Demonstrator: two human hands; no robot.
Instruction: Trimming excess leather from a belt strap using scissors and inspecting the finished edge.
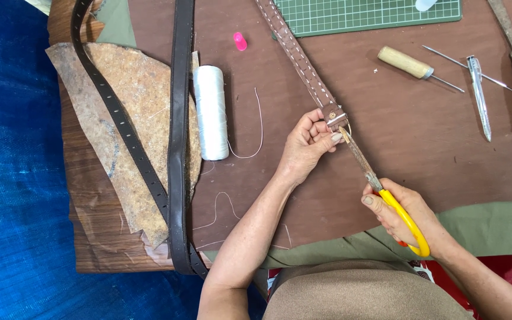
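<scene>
Brown worktop (422, 142), left hand (306, 145) pinching stitched strap (297, 56) end, right hand (407, 222) gripping yellow-handled scissors (386, 192), tools well apart.

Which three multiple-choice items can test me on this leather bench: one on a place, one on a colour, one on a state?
1. Where does the thread spool lie?
A. On the green mat
B. Beside the dark belts
C. Next to the awl

2. What colour are the scissor handles?
A. Yellow
B. Blue
C. Black

3. What is the left hand doing?
A. Resting flat on the table
B. Lifting the spool
C. Pinching the strap end at the scissor tips

Key:
1 B, the white spool lies just right of the long dark belt.
2 A, the loops in the right hand are yellow.
3 C, its fingers close on the stitched brown strap where the blades meet it.
</scene>
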